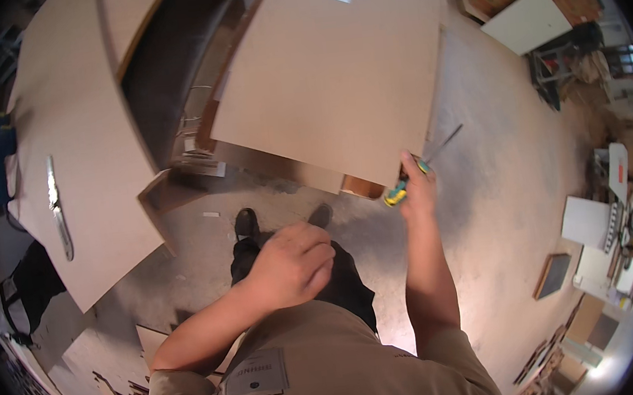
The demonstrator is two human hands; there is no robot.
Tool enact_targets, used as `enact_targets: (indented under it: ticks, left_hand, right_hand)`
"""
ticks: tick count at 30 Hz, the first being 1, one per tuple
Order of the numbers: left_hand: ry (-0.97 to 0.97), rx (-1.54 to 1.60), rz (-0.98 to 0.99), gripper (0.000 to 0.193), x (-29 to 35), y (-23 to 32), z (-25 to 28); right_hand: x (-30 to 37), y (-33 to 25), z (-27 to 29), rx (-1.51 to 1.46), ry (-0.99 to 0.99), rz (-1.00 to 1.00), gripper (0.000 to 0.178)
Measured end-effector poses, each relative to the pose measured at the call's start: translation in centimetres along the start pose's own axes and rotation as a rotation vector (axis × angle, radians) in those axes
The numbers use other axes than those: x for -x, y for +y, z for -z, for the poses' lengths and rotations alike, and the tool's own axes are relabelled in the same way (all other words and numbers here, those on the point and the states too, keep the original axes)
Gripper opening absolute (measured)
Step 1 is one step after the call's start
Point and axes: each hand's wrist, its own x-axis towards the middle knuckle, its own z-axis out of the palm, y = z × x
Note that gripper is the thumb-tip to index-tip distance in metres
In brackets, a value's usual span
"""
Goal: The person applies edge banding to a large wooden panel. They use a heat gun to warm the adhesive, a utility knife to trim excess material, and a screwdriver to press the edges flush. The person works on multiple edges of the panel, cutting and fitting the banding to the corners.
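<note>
My right hand (419, 190) is closed around a screwdriver with a green and yellow handle (395, 194). Its thin metal shaft points away to the far right. That hand is at the near right corner of a large light-brown panel (321, 83), which lies on a wooden frame or cabinet body; whether the hand touches the panel is hard to tell. In front of my torso, my left hand (296, 264) is held up with its fingers curled in. Anything inside those fingers is hidden.
To the left stands another pale panel surface (103, 195) with a long metal hand tool (58, 211) on it. A white board (527, 22) leans at the far right. A dark framed piece (553, 276) lies on the floor, near a cluttered bench (614, 245).
</note>
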Motion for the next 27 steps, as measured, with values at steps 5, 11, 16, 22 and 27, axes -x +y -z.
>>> enact_targets:
  ticks: [5,11,16,22,27]
  left_hand:
    - [-0.041,-0.032,0.045,0.027,2.2,1.8,0.9]
    - [0.182,0.241,0.211,0.042,3.8,5.2,5.3]
    - [0.362,0.504,0.358,0.045,8.9,6.0,12.3]
    - [1.206,0.004,0.397,0.024,20.2,-0.4,31.2]
    - [1.199,-0.461,0.581,0.040,26.6,-10.0,52.0]
  right_hand:
    - [6.0,-4.8,0.4,0.420,0.105,0.203,0.027]
    - [18.9,-11.0,-9.0,0.452,-0.703,0.500,0.038]
    - [26.8,-11.8,-22.5,0.520,-1.342,0.900,0.054]
    - [31.3,-11.4,-31.3,0.614,-1.511,0.666,0.054]
    - [31.7,-8.5,-34.3,0.703,-1.487,0.416,0.041]
